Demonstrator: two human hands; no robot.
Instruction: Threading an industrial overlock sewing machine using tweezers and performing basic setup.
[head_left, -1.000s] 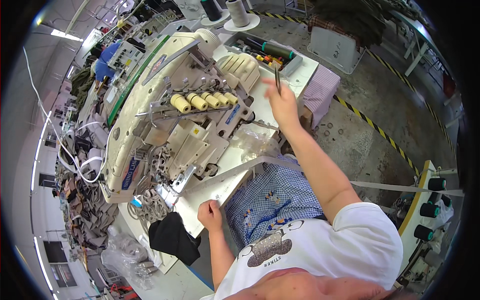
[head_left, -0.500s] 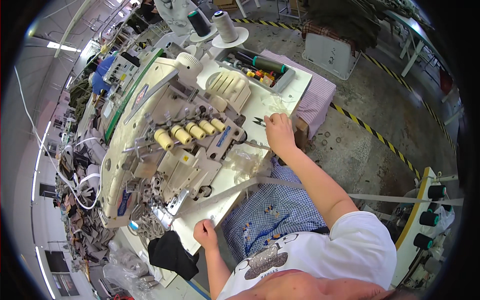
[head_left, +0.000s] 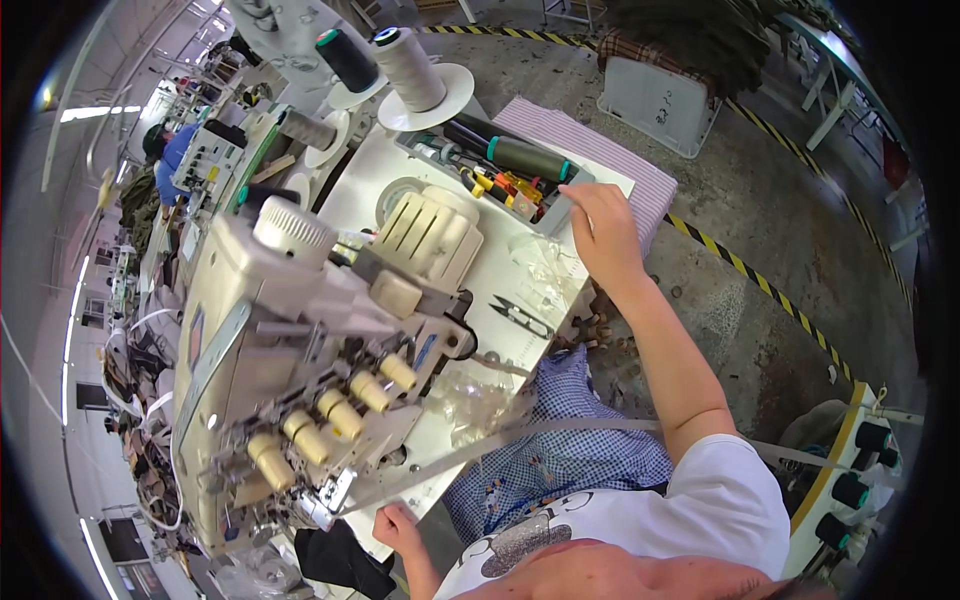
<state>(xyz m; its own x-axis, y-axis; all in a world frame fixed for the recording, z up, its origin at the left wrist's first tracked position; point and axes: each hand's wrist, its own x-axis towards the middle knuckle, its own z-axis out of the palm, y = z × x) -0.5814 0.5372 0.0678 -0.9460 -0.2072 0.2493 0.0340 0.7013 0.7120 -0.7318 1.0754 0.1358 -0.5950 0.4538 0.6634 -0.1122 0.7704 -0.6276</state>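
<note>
- The step in hand looks like a reach to the grey tool tray (head_left: 557,217) at the far part of the white table (head_left: 497,277).
- The right hand (head_left: 608,243) is at the tray's right corner, thumb and fingers loosely parted; nothing shows between them. Whether the fingertips touch the rim, I cannot tell.
- The scissors (head_left: 522,316) lie flat on the table, between the sewing machine (head_left: 235,290) and the clear plastic (head_left: 543,262), apart from both hands.
- The left hand (head_left: 398,527) is by the table's near edge, fingers curled in; I cannot tell whether they hold anything.
- A grey strip (head_left: 560,426) runs from the machine across the blue checked cloth (head_left: 560,465).
- Judging by the jumbled tools, taking one from the tray calls for fingertips over the rim and a narrow pinch.
</note>
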